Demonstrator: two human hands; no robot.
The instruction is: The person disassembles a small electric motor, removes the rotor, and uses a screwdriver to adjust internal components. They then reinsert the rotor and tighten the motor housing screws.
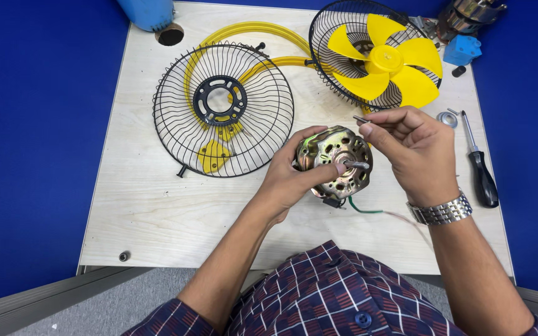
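Fan lies stripped: grilles, blade [386, 62] off. Left hand [294, 174] grips motor [334, 160]; right hand [412, 146] pinches a pin [360, 118]; reassembly not begun.

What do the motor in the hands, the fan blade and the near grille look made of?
Motor: metal, yellowish plated sheen with bright glints. Fan blade: probably plastic, a uniform glossy yellow moulded shape. Grille: thin wire, seemingly metal with a black coating.

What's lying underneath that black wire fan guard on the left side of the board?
Through the black wire fan guard you can see a curved yellow frame and a yellow bracket resting on the wooden board. The guard's black centre ring covers part of the yellow piece.
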